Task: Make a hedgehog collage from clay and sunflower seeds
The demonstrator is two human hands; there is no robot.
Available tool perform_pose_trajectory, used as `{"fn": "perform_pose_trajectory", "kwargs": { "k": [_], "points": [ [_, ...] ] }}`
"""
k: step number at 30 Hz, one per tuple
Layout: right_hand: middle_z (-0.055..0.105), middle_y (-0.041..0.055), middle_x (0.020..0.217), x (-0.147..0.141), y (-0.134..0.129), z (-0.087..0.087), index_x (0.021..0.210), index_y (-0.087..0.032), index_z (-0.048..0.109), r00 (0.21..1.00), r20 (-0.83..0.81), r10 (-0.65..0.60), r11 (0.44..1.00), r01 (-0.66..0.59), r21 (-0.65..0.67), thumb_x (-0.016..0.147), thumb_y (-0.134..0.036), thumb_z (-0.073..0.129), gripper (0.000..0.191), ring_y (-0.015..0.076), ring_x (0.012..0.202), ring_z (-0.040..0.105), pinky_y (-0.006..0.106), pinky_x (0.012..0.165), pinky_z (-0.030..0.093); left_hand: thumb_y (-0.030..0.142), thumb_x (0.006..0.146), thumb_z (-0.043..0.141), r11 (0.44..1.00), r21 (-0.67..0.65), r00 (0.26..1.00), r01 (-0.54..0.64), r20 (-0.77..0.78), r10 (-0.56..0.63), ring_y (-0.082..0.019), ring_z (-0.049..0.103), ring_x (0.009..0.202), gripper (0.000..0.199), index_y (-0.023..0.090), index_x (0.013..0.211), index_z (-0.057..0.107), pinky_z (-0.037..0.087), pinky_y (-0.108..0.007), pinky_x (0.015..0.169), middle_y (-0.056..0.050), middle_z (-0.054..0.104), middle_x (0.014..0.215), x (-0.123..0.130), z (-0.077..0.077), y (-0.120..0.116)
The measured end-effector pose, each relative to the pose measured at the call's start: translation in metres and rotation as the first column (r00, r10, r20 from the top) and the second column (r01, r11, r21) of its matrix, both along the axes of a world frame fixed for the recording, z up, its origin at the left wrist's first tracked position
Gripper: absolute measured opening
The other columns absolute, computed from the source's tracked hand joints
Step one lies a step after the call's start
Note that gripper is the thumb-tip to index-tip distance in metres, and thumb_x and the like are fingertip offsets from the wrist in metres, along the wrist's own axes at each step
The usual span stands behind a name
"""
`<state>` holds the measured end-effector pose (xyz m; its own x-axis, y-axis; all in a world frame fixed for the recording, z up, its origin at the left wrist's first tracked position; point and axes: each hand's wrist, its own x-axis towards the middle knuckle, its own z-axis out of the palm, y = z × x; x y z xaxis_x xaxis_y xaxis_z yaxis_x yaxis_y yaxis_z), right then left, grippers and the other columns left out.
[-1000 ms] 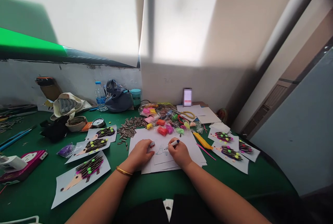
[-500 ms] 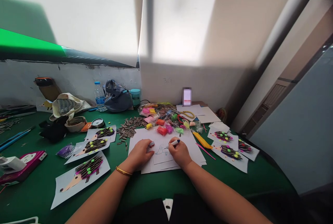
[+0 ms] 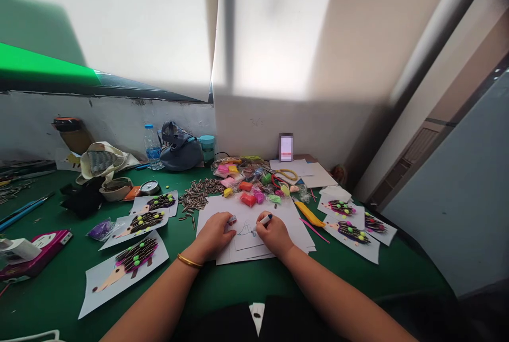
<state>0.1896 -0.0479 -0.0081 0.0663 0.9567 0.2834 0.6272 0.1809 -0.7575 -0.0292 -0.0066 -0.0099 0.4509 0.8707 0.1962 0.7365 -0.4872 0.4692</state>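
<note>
My right hand is closed round a marker pen with a white barrel and a dark blue end. Its tip is hidden by my fingers, low over a line drawing in blue on white paper. The outline is curved with a pointed top. My left hand rests on the left of the paper stack, wearing a gold bangle at the wrist. Between its thumb and forefinger sits a small grey-blue object, too small to make out.
Seeds lie in a heap behind my left hand, beside bagged coloured clay. A yellow cutter and pink stick lie right. Hedgehog pictures flank the paper. A phone stands at the wall.
My right hand has shifted slightly, and the pen's end has moved a little left and down. Short strokes at the drawing's lower right are now partly covered. My left hand stays put.
</note>
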Motion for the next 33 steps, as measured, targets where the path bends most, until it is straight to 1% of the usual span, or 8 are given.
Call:
{"fn": "perform_pose_trajectory", "kwargs": {
  "k": [4, 7, 12, 17, 25, 33],
  "points": [
    [0.063, -0.0004, 0.070, 0.0022, 0.0010, -0.0024, 0.079, -0.022, 0.059, 1.000, -0.014, -0.019, 0.999, 0.020, 0.036, 0.080, -0.028, 0.044, 0.016, 0.0171, 0.067, 0.058, 0.025, 0.063, 0.039, 0.024, 0.078, 0.067, 1.000, 0.002, 1.000, -0.001, -0.001, 0.001, -0.023, 0.059, 0.096, 0.028, 0.019, 0.105, 0.062, 0.042, -0.033, 0.084, -0.008, 0.064, 0.101, -0.0002, -0.0008, 0.0007],
    [0.063, -0.0010, 0.069, 0.0025, 0.0031, -0.0049, 0.081, -0.022, 0.059, 1.000, -0.014, -0.017, 0.999, 0.017, 0.042, 0.082, -0.029, 0.044, 0.017, 0.0168, 0.065, 0.057, 0.026, 0.063, 0.038, 0.024, 0.078, 0.068, 1.000, 0.002, 1.000, -0.002, -0.004, 0.002, -0.023, 0.059, 0.095, 0.028, 0.018, 0.105, 0.062, 0.043, -0.033, 0.084, -0.008, 0.064, 0.100, -0.0002, -0.0012, 0.0012],
    [0.062, -0.0022, 0.067, 0.0012, 0.0056, -0.0067, 0.081, -0.023, 0.060, 1.000, -0.003, -0.004, 1.000, 0.004, 0.030, 0.083, -0.031, 0.045, 0.017, 0.0162, 0.064, 0.057, 0.025, 0.061, 0.037, 0.023, 0.077, 0.068, 1.000, 0.005, 1.000, -0.002, -0.001, 0.002, -0.023, 0.059, 0.095, 0.028, 0.019, 0.104, 0.062, 0.043, -0.032, 0.083, -0.008, 0.065, 0.100, -0.0001, -0.0020, 0.0022],
    [0.059, -0.0028, 0.064, 0.0009, 0.0049, -0.0054, 0.079, -0.023, 0.059, 1.000, -0.001, -0.014, 1.000, 0.014, 0.019, 0.082, -0.030, 0.045, 0.016, 0.0159, 0.061, 0.055, 0.025, 0.058, 0.035, 0.023, 0.077, 0.067, 1.000, 0.003, 1.000, -0.003, 0.004, 0.003, -0.023, 0.060, 0.096, 0.027, 0.020, 0.104, 0.062, 0.043, -0.032, 0.084, -0.008, 0.065, 0.101, -0.0004, -0.0024, 0.0024],
    [0.061, -0.0017, 0.067, 0.0033, 0.0025, -0.0030, 0.078, -0.022, 0.056, 0.999, -0.012, -0.051, 0.998, 0.051, 0.025, 0.082, -0.028, 0.043, 0.014, 0.0165, 0.064, 0.057, 0.025, 0.061, 0.037, 0.024, 0.078, 0.067, 1.000, -0.010, 1.000, -0.002, 0.005, 0.002, -0.023, 0.059, 0.096, 0.027, 0.020, 0.104, 0.062, 0.043, -0.033, 0.085, -0.008, 0.065, 0.101, -0.0008, -0.0013, 0.0014],
    [0.061, -0.0022, 0.064, 0.0004, 0.0025, -0.0024, 0.075, -0.023, 0.058, 0.999, 0.015, -0.037, 0.999, 0.037, 0.006, 0.079, -0.026, 0.045, 0.014, 0.0160, 0.062, 0.056, 0.025, 0.059, 0.036, 0.022, 0.078, 0.067, 1.000, -0.021, 1.000, -0.008, 0.006, 0.008, -0.023, 0.059, 0.098, 0.027, 0.019, 0.105, 0.062, 0.042, -0.033, 0.086, -0.008, 0.064, 0.103, 0.0006, 0.0017, -0.0007]
  ]
}}
